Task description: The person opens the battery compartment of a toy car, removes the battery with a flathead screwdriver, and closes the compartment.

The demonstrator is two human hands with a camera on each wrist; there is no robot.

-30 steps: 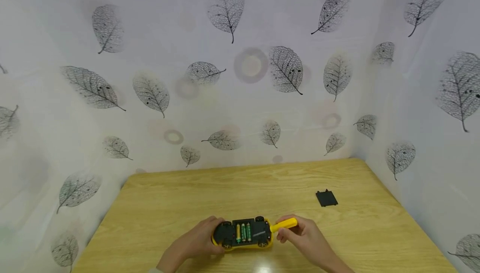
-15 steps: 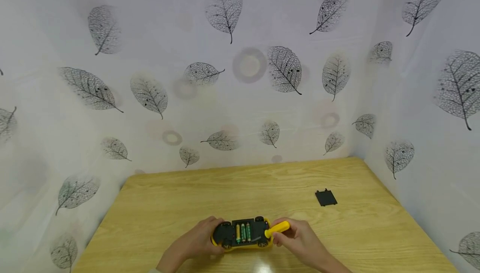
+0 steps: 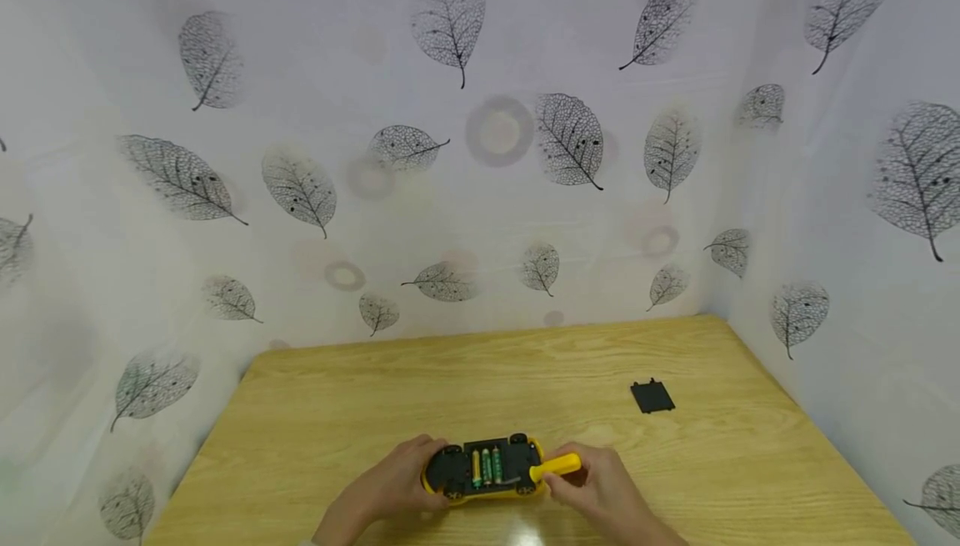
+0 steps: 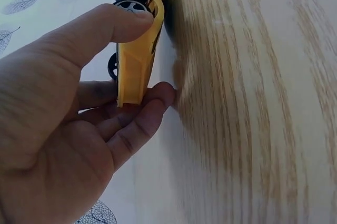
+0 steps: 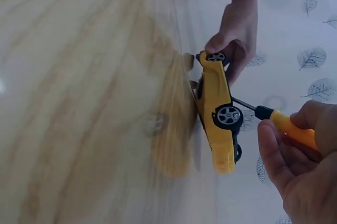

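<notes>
A yellow toy car [image 3: 450, 469] lies upside down on the table, its black underside facing up. Several batteries [image 3: 487, 466] sit side by side in its uncovered compartment. My left hand [image 3: 401, 478] grips one end of the car; in the left wrist view the thumb presses by a wheel [image 4: 131, 6] and the fingers curl under the body. A yellow-handled screwdriver [image 3: 557, 468] is pinched in my right hand [image 3: 600, 492]. In the right wrist view, the thin screwdriver shaft [image 5: 244, 103] reaches to the car's underside, where its tip is hidden behind the body.
A black battery cover [image 3: 652, 396] with small tabs lies on the wooden table [image 3: 360, 396], beyond my right hand. A pale curtain [image 3: 480, 212] printed with leaves hangs behind the table and along both sides.
The screwdriver has shifted left over the car's underside, and its shaft now reaches toward the battery compartment. My right hand moved with it, then lowered slightly. My left hand keeps its grip.
</notes>
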